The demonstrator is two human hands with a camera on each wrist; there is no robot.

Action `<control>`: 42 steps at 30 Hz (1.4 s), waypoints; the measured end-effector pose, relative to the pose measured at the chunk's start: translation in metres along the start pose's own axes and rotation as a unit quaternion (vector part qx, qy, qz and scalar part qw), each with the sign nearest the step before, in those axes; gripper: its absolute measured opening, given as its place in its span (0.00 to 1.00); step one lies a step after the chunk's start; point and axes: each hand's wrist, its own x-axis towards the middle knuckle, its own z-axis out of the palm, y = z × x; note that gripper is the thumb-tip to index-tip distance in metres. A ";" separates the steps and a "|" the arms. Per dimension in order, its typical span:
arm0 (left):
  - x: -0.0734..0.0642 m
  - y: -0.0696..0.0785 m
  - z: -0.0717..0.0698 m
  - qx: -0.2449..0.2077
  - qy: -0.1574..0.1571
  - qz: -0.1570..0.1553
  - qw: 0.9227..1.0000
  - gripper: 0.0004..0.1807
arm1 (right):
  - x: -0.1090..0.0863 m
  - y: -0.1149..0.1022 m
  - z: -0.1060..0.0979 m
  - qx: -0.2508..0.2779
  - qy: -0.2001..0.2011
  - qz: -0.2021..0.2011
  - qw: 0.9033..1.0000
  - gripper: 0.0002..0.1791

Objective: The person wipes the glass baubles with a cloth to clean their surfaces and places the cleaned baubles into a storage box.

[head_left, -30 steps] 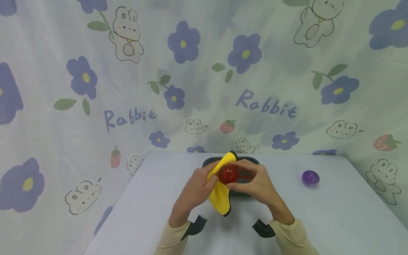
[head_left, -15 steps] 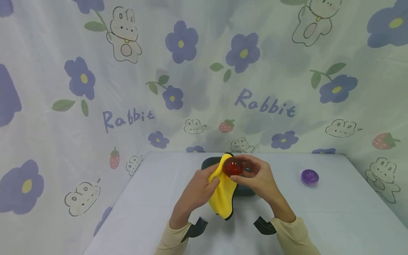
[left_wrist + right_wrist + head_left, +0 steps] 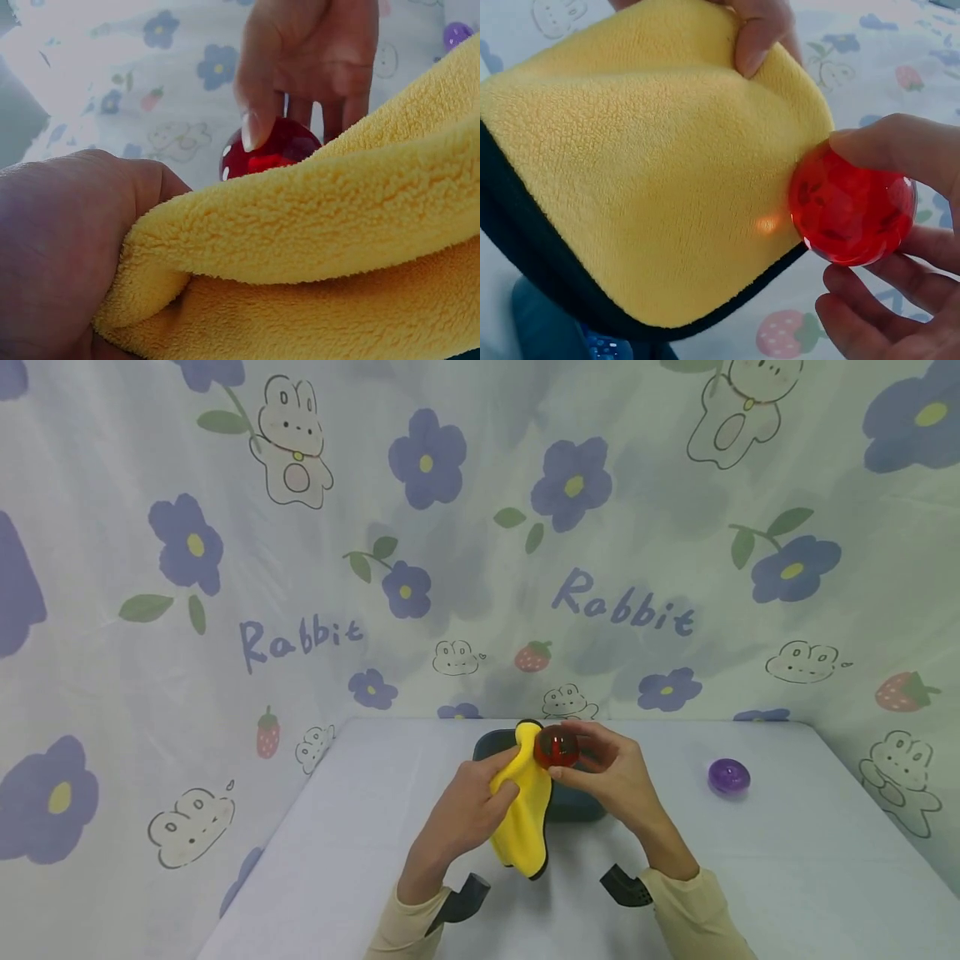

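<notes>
- My left hand (image 3: 465,806) grips the yellow cloth (image 3: 525,828).
- My right hand (image 3: 621,774) pinches the red ball (image 3: 557,748), at my left hand's two o'clock.
- I judge this wiping; next calls for cloth pressed gently to ball.

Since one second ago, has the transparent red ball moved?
Yes, the ball moved right and up in the head view, judged against the translucent purple disc.

Yellow cloth (image 3: 523,827) hides — partly — the dark tray (image 3: 576,808)

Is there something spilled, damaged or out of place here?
Nothing stands out: no spill or damage shows. The left hand holds the yellow cloth, the right hand the red piece; the purple piece lies apart on the table.
</notes>
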 end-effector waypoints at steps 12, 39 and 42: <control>-0.004 0.004 -0.001 0.001 0.039 0.020 0.999 0.28 | 0.000 0.004 -0.001 -0.044 -0.019 0.005 0.999 0.31; 0.000 -0.003 -0.001 0.034 0.078 0.106 0.991 0.28 | -0.008 -0.002 0.020 -0.064 -0.099 -0.041 0.992 0.28; 0.001 -0.004 -0.003 0.028 0.074 0.101 0.992 0.28 | -0.008 -0.002 0.020 -0.058 -0.106 -0.045 0.992 0.30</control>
